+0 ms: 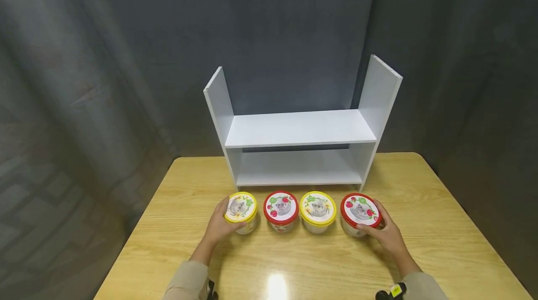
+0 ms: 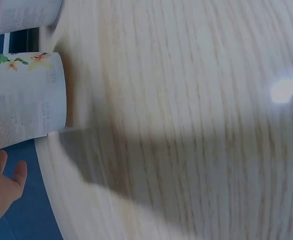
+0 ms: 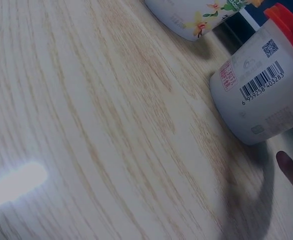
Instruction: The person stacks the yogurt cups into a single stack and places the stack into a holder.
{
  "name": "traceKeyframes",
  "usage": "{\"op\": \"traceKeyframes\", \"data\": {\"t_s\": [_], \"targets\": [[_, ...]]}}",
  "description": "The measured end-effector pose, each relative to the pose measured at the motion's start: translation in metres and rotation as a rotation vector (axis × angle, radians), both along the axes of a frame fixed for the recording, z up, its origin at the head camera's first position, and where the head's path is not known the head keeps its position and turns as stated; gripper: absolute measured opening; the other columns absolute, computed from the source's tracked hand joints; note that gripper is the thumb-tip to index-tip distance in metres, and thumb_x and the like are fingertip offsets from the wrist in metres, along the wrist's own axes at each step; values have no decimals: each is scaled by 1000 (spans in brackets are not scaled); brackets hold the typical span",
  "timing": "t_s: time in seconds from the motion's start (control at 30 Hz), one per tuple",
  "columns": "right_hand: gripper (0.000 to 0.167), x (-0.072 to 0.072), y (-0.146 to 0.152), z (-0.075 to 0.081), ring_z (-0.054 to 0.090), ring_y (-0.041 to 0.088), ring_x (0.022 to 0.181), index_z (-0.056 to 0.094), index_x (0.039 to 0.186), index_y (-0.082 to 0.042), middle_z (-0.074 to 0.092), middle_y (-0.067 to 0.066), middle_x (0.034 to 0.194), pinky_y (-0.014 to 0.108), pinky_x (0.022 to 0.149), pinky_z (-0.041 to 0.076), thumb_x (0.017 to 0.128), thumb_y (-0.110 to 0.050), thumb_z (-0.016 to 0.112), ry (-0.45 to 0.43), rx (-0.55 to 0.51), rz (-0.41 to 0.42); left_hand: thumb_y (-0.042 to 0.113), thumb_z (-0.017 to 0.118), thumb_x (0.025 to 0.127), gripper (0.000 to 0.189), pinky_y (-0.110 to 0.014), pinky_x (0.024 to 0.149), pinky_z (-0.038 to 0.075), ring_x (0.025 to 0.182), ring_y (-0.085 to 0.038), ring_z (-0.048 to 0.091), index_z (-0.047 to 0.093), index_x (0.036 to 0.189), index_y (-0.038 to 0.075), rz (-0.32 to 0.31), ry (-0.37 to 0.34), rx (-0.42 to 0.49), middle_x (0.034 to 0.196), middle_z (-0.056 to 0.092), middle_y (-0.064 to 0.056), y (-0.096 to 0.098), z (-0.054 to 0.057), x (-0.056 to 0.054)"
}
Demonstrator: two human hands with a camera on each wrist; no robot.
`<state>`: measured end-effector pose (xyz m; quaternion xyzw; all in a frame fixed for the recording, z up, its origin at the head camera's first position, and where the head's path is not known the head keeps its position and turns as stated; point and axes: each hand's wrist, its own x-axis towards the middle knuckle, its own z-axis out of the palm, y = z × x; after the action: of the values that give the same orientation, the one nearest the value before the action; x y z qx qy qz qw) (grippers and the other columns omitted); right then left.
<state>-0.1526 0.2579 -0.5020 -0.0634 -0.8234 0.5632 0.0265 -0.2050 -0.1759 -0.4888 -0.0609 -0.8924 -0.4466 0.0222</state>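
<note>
Four-sided contact is not visible, but my left hand (image 1: 220, 226) holds the leftmost yellow-lidded tub (image 1: 241, 207) with thumb in front and fingers on its left side. On the right, my right hand (image 1: 388, 233) grips a red-lidded tub (image 1: 360, 210), its thumb across the front below the rim. Between them stand another red-lidded tub (image 1: 281, 207) and another yellow-lidded tub (image 1: 318, 208), close together. In the right wrist view, the held tub's white side (image 3: 259, 85) shows a barcode. Flowers decorate the left tub's side (image 2: 26, 95) in the left wrist view.
Behind the row of tubs stands a white two-level shelf (image 1: 300, 129) with tall side panels. The light wooden table (image 1: 302, 262) extends in front and to both sides. Grey curtains (image 1: 294, 33) surround the back and sides.
</note>
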Motion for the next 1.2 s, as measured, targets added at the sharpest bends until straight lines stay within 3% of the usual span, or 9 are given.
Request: {"op": "traceKeyframes", "data": {"t_s": [0.27,0.53,0.7,0.8,0.9,1.0,1.1,1.2], "targets": [[96,1,-1,1,20,39,121,5,140,-13,17,26,136,51,96,20,71,-19,71,-32,-7,-14,28,78,58,99,-55,94,21,120,-41,24,23,134,-2,33,6,21,135,24,-22,0,21,5],[94,2,-1,0,24,34,120,5,140,-15,18,23,137,46,96,24,72,-21,70,-37,2,-17,28,78,59,100,-55,95,19,123,-38,20,21,136,2,25,42,55,137,22,-18,-1,42,6],[94,2,-2,1,24,35,119,5,140,-16,19,24,136,25,92,30,72,-22,70,-46,5,-18,27,79,57,100,-54,96,17,124,-34,19,22,137,5,13,76,87,138,21,-14,2,56,7],[93,2,-1,2,24,37,119,5,140,-16,18,25,136,29,94,30,73,-22,69,-41,0,-18,28,80,56,101,-54,96,18,124,-32,19,23,137,7,-2,96,105,138,22,-13,7,64,8],[94,2,-1,2,22,37,120,5,140,-15,18,26,136,43,97,24,72,-21,70,-36,-4,-17,30,81,54,102,-54,96,18,124,-31,20,25,136,8,-22,111,126,138,23,-11,13,71,10],[93,2,-1,1,23,36,120,6,140,-15,19,25,136,23,95,28,72,-20,70,-30,-2,-20,30,82,54,101,-55,95,18,124,-31,21,26,136,7,-45,125,150,138,24,-11,19,76,12],[93,2,-1,0,24,35,119,7,140,-14,21,24,135,3,79,27,71,-20,70,-20,-15,-22,29,81,54,99,-55,95,19,124,-30,22,28,135,7,-58,136,163,138,25,-10,25,79,13],[92,1,-2,-2,27,33,117,9,140,-14,22,24,135,-1,73,26,71,-19,71,-5,-34,-27,28,81,54,98,-56,94,19,124,-30,22,29,135,8,-67,150,166,138,26,-9,30,81,13]]}}
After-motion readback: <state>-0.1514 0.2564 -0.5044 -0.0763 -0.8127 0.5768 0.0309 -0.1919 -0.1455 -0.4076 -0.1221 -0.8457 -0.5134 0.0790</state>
